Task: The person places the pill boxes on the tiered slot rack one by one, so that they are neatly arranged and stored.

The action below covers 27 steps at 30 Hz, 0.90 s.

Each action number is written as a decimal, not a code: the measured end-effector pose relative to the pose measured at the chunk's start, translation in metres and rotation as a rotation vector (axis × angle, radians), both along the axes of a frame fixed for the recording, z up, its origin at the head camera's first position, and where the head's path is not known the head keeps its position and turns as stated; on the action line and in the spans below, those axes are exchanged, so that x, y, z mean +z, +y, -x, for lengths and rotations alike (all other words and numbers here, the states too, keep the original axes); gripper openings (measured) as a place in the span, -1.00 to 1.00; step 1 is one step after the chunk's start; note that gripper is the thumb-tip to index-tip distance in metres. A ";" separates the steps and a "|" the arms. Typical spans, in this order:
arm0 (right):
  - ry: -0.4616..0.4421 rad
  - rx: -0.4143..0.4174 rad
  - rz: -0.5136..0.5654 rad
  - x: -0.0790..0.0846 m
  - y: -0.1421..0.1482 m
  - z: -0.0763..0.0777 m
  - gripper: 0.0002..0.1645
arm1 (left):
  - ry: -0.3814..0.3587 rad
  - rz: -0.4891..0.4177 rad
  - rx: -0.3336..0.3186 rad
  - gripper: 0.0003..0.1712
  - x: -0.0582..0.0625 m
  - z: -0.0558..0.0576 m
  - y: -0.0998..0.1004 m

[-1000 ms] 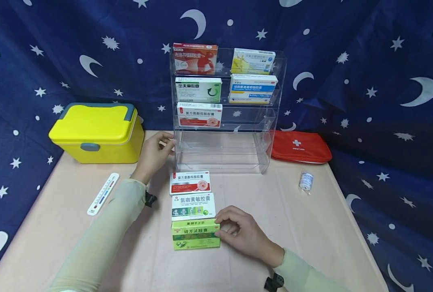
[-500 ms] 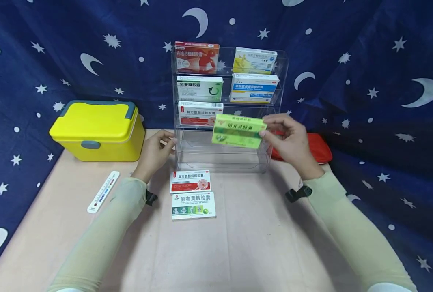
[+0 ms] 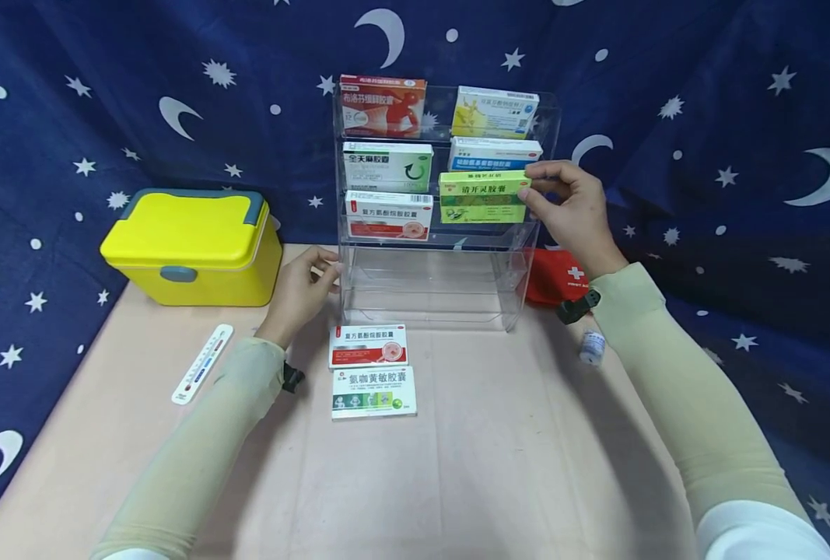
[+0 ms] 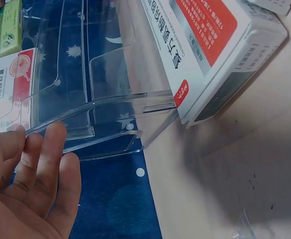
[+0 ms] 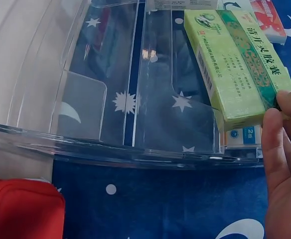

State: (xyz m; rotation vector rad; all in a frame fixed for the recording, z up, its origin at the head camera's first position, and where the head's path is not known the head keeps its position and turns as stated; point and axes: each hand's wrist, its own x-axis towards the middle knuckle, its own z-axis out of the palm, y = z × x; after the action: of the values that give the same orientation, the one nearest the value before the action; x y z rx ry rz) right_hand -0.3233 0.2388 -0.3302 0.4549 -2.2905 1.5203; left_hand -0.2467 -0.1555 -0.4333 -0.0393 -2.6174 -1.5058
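We see a lime-green box (image 3: 483,204), dark-green band, black lettering, pinched by right hand (image 3: 577,214) at right side of clear rack (image 3: 425,320); left hand (image 3: 301,294) grips rack edge. Blue-white box (image 3: 493,152) behind: lower part hidden.

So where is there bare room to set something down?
Bare: the table between the flat white-and-green box and the right sleeve; also low in the rack. Crowded: its upper tiers, where the right hand holds the lime box.

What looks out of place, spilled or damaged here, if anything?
Small dark specks on the pale pink tabletop, in the left wrist view, look odd against its plain surface, perhaps stains. The lime-green cardboard box and clear plastic rack look intact.
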 end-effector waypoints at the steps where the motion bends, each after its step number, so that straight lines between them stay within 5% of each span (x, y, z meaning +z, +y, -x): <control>1: 0.008 -0.002 -0.007 0.000 0.000 0.000 -0.63 | 0.000 0.000 -0.002 -0.74 0.000 0.000 0.000; 8: 0.026 -0.009 -0.101 -0.004 0.001 0.002 -0.66 | -0.006 -0.006 0.005 -0.75 0.001 0.000 0.000; 18: 0.248 -0.097 -0.383 -0.011 0.007 -0.003 -0.78 | -0.016 -0.007 -0.001 -0.74 -0.002 0.000 0.000; 27: 0.227 -0.146 -0.460 -0.018 0.011 -0.009 -0.77 | -0.017 -0.003 0.004 -0.74 -0.001 -0.001 0.001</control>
State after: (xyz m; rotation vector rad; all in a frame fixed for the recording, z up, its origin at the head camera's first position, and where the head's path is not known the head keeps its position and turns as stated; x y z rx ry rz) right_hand -0.3145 0.2500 -0.3479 0.5333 -2.4178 0.8208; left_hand -0.2458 -0.1549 -0.4342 -0.0202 -2.6272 -1.5149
